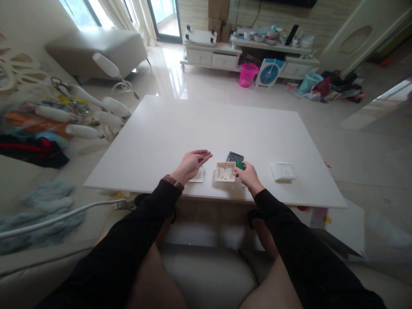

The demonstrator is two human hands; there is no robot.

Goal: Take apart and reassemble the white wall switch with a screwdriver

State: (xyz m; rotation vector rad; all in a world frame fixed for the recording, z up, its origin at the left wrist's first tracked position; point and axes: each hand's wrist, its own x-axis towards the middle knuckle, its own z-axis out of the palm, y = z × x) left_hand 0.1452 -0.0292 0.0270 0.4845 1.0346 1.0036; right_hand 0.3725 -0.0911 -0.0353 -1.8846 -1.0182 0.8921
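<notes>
My left hand (191,165) hovers palm-up over the white table (180,128) with its fingers stretched out and nothing in it; a flat white cover plate (199,176) lies just beneath and behind it. My right hand (247,175) is closed on a small green object (240,165), right beside an open beige wall box (225,171). A dark grey square part (234,156) lies just behind the box. A white socket faceplate (283,171) sits apart to the right.
A coat stand with white pegs (80,116) and heaped clothes are at the left. A white cable (58,216) runs past the table's near-left corner. Beyond the table stand a pink basket (248,74), a small fan (269,72) and a low white cabinet (222,58).
</notes>
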